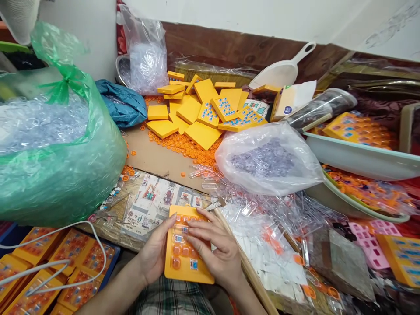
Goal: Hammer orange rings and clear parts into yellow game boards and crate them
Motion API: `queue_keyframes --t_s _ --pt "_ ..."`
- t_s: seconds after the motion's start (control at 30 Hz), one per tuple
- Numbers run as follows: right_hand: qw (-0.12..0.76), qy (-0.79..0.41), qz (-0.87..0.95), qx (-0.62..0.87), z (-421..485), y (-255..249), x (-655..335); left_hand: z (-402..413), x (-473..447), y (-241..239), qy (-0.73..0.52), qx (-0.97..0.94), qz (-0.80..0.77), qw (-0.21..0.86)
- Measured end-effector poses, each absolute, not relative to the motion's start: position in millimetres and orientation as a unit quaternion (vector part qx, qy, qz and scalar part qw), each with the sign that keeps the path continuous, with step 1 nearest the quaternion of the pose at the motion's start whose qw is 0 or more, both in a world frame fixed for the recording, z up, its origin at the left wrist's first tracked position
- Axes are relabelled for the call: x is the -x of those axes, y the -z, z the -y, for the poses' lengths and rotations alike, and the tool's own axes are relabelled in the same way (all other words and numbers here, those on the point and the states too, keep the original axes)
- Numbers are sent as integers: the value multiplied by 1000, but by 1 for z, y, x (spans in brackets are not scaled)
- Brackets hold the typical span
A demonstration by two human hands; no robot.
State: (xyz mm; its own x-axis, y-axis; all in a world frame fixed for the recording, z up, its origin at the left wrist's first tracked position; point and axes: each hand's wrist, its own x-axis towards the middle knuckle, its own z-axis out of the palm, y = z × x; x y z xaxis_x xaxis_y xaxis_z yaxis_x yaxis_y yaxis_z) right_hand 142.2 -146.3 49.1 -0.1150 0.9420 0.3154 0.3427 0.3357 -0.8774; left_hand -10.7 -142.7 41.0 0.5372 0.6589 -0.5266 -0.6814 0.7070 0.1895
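A flat yellow tray [173, 269] with rows of round orange pieces and a few small blue-and-white pieces is tilted above my lap. My left hand [155, 251] grips its left edge, thumb on the front and the other fingers hidden behind. Across the upper right of its face lies my right hand [218, 247], fingers stretched out and slightly apart, their tips touching the pieces. Whether a small piece sits under those fingertips is hidden. Just beyond the tray, a printed sheet [149, 199] covers part of the worktable.
Yellow blocks [188, 109] are heaped over loose orange rings [182, 146]. A green bag [65, 175] of clear pieces bulges at left, above filled yellow trays [39, 288]. A white bag [272, 179], clear clips and a stone block [341, 262] occupy the right. A white cable [98, 236] loops at lower left.
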Motion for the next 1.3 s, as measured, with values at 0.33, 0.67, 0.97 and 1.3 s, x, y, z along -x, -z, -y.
queue_keyframes --t_s 0.33,0.67,0.97,1.3 --pt "451 -261 726 449 149 -41 -144 148 11 -45 -428 -58 -343 834" --pt "514 -413 523 540 160 -35 -138 147 11 -54 -421 -33 -382 822" --pt "444 -157 727 500 157 -32 -151 148 10 -48 -431 -46 -368 822" --pt "442 -193 712 510 156 -37 -145 152 14 -44 -440 -77 -334 830"
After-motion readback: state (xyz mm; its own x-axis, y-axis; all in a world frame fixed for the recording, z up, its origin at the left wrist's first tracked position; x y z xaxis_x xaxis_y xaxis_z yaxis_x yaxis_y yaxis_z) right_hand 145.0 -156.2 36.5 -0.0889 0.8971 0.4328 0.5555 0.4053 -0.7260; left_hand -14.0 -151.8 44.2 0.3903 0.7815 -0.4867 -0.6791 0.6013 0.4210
